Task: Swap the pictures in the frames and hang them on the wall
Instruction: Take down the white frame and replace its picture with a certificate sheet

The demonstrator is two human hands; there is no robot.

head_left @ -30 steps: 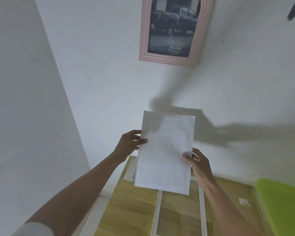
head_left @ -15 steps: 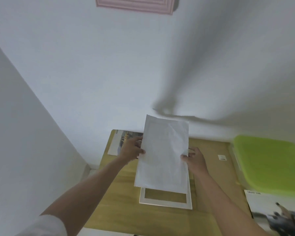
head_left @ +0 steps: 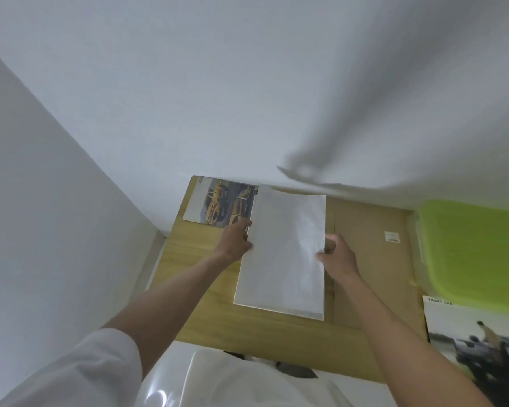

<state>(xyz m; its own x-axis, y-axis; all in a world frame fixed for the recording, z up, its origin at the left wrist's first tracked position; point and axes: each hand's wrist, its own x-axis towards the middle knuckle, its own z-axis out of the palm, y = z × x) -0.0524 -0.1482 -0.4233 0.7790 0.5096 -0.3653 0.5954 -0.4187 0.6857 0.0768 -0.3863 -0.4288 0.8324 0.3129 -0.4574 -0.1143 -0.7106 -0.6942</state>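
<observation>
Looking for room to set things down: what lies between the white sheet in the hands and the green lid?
In the head view, a brown cardboard panel with a small white label lies between the white sheet and the green lid.

We note a light wooden bench [head_left: 206, 304] set into a corner where two white walls [head_left: 218, 83] meet. At the bench's right end sits a lime-green plastic lid [head_left: 473, 248] on what looks like a translucent container, close against the back wall. A flat brown cardboard sheet [head_left: 370, 259] lies on the bench left of the green lid and carries a small white label [head_left: 392, 237] near its far edge; the print on the label is too small for us to read.
</observation>
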